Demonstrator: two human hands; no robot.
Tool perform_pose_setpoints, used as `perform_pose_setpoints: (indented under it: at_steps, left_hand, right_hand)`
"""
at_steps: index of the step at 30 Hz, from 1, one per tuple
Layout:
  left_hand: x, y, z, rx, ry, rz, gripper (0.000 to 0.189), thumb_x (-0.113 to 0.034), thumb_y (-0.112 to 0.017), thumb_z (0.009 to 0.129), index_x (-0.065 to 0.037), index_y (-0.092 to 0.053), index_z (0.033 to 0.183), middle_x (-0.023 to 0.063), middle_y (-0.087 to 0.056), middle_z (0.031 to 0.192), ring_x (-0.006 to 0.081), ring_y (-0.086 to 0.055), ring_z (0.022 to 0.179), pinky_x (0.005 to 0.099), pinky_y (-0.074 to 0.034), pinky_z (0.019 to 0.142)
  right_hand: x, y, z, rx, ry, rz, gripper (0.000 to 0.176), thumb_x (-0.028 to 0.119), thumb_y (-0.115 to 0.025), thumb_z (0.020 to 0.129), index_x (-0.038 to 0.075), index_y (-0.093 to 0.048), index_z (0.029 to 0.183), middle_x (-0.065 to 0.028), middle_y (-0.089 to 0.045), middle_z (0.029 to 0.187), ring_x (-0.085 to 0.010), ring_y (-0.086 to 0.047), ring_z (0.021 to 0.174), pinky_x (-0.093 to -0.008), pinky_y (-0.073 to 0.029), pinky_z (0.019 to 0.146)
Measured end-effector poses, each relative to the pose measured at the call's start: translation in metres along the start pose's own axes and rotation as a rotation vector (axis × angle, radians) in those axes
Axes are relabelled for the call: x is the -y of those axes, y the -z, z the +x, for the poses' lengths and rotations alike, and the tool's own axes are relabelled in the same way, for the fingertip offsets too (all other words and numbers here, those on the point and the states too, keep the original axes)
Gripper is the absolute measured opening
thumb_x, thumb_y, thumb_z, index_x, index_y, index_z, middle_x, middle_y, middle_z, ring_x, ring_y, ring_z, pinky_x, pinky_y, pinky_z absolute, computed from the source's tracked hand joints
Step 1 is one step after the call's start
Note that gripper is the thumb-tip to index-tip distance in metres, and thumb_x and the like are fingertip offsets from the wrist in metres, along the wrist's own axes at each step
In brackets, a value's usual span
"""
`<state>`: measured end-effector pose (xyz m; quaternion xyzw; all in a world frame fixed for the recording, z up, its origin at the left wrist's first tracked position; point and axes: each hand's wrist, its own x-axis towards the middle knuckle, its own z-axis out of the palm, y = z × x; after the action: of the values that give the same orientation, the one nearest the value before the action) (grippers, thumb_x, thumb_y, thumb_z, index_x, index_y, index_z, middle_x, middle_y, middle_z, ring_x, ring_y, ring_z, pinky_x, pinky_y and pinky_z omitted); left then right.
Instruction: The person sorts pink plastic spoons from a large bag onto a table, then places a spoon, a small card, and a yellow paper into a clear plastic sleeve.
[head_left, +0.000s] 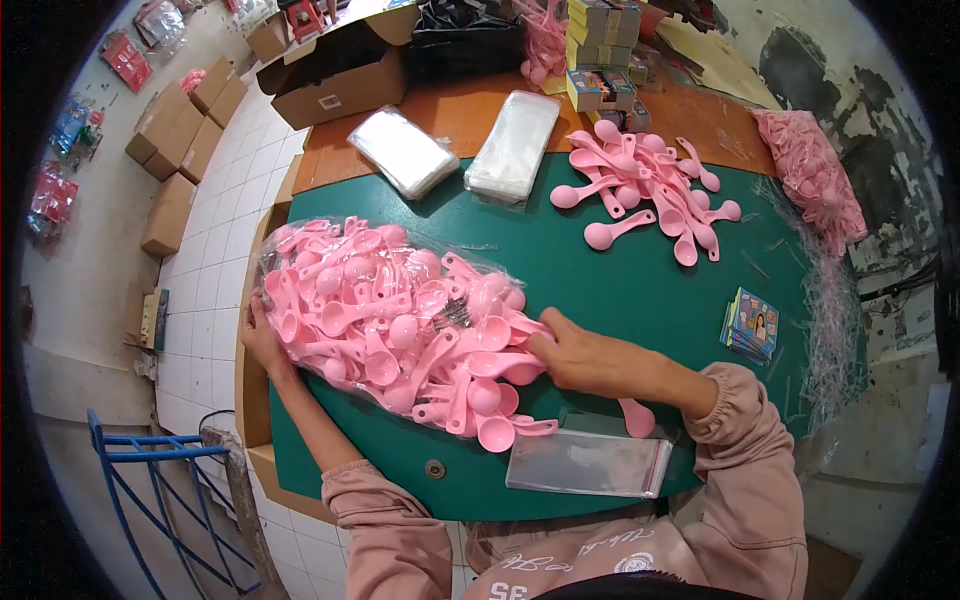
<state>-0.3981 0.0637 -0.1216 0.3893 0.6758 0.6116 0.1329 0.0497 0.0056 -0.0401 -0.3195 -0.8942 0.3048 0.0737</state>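
Observation:
A large clear plastic bag (345, 285) full of pink spoons lies on the green table top, its open end toward the right. My left hand (262, 338) grips the bag's left end, with the fingers partly hidden behind it. At the open end, my right hand (572, 352) is closed around the pink spoons (505, 366) there; how many it holds is hidden. Below my right forearm is a single pink spoon (638, 417). Clear plastic sleeves (585, 466) lie near the front edge, just below the bag.
A loose heap of pink spoons (650, 180) lies at the back right. Two stacks of clear sleeves (405, 150) lie at the back. Small printed cards (750, 325) sit at the right, near plastic strands (835, 330). An open carton (345, 95) stands at the back left.

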Motion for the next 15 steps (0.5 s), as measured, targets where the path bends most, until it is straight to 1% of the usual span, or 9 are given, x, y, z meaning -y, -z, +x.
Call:
perform_pose_setpoints:
  at_steps: [1, 2, 5, 7, 9, 11, 13, 14, 15]
  left_hand:
    - [-0.001, 0.0, 0.0, 0.001, 0.007, 0.01, 0.027, -0.02, -0.048, 0.088, 0.002, -0.06, 0.099, 0.0064, -0.06, 0.093, 0.0125, -0.054, 0.083, 0.025, -0.043, 0.075]
    - [0.001, 0.0, 0.001, -0.004, 0.01, 0.01, 0.027, -0.02, -0.048, 0.088, 0.002, -0.06, 0.099, 0.0064, -0.06, 0.093, 0.0125, -0.054, 0.083, 0.025, -0.043, 0.075]
    - [0.005, 0.001, 0.003, 0.001, 0.0, 0.023, 0.028, -0.021, -0.049, 0.087, 0.002, -0.059, 0.1, 0.0064, -0.06, 0.093, 0.0125, -0.054, 0.083, 0.0251, -0.042, 0.075]
    - [0.004, 0.0, 0.002, -0.007, -0.017, 0.012, 0.028, -0.021, -0.049, 0.087, 0.002, -0.059, 0.1, 0.0067, -0.06, 0.093, 0.0124, -0.054, 0.083, 0.025, -0.042, 0.075]
    - [0.005, 0.0, 0.002, -0.01, -0.003, -0.009, 0.028, -0.021, -0.049, 0.087, 0.002, -0.059, 0.1, 0.0067, -0.06, 0.093, 0.0122, -0.054, 0.083, 0.025, -0.042, 0.075]
    - [0.005, -0.001, 0.002, -0.011, 0.011, -0.028, 0.028, -0.021, -0.05, 0.087, 0.002, -0.059, 0.1, 0.0067, -0.06, 0.092, 0.0121, -0.054, 0.083, 0.0249, -0.042, 0.075]
    - [0.004, 0.0, 0.003, -0.026, 0.032, 0.007, 0.027, -0.02, -0.051, 0.087, 0.002, -0.06, 0.1, 0.0064, -0.06, 0.091, 0.0118, -0.054, 0.082, 0.0245, -0.042, 0.074]
    - [0.004, 0.0, 0.003, -0.024, 0.032, 0.008, 0.027, -0.02, -0.051, 0.087, 0.002, -0.06, 0.1, 0.0064, -0.06, 0.091, 0.0118, -0.054, 0.082, 0.0245, -0.042, 0.074]
    - [0.006, 0.0, 0.004, -0.022, 0.023, -0.012, 0.027, -0.02, -0.051, 0.087, 0.002, -0.06, 0.099, 0.0062, -0.06, 0.091, 0.0118, -0.054, 0.082, 0.0242, -0.042, 0.074]
  right_hand:
    - [-0.001, 0.006, -0.007, 0.061, -0.069, 0.11, 0.035, 0.002, -0.058, 0.068, 0.0, -0.042, 0.099, -0.0166, -0.04, 0.09, -0.0313, -0.047, 0.081, -0.0333, -0.042, 0.07]
    - [-0.012, 0.004, -0.015, -0.009, -0.041, 0.196, 0.032, 0.003, -0.06, 0.069, 0.002, -0.046, 0.097, -0.0141, -0.042, 0.091, -0.0282, -0.049, 0.078, -0.0338, -0.042, 0.067]
    - [-0.027, 0.024, -0.034, -0.025, -0.011, 0.239, 0.024, 0.004, -0.061, 0.07, 0.004, -0.051, 0.091, -0.0111, -0.047, 0.089, -0.0266, -0.051, 0.074, -0.0341, -0.042, 0.063]
    - [-0.03, 0.036, -0.041, -0.014, -0.074, 0.259, 0.019, 0.007, -0.063, 0.07, 0.004, -0.053, 0.086, -0.0092, -0.05, 0.086, -0.0256, -0.051, 0.069, -0.0335, -0.041, 0.06]
    - [-0.035, 0.041, -0.048, 0.035, -0.154, 0.254, 0.023, 0.01, -0.062, 0.072, 0.004, -0.051, 0.091, -0.0118, -0.049, 0.083, -0.0286, -0.051, 0.075, -0.0346, -0.041, 0.064]
    - [-0.036, 0.039, -0.051, -0.012, -0.146, 0.22, 0.024, 0.012, -0.063, 0.071, 0.005, -0.052, 0.092, -0.0123, -0.05, 0.086, -0.0282, -0.052, 0.075, -0.034, -0.041, 0.064]
    - [-0.03, 0.04, -0.054, -0.032, -0.202, 0.176, 0.026, 0.013, -0.065, 0.07, 0.006, -0.053, 0.093, -0.0138, -0.049, 0.097, -0.0304, -0.051, 0.086, -0.0368, -0.041, 0.071]
    - [-0.027, 0.041, -0.058, -0.033, -0.203, 0.178, 0.026, 0.013, -0.065, 0.07, 0.006, -0.053, 0.093, -0.0138, -0.049, 0.097, -0.0304, -0.051, 0.086, -0.0368, -0.041, 0.071]
    - [-0.023, 0.044, -0.062, -0.01, -0.203, -0.006, 0.035, 0.016, -0.067, 0.068, 0.008, -0.051, 0.098, -0.0161, -0.045, 0.104, -0.0332, -0.047, 0.094, -0.0396, -0.04, 0.077]
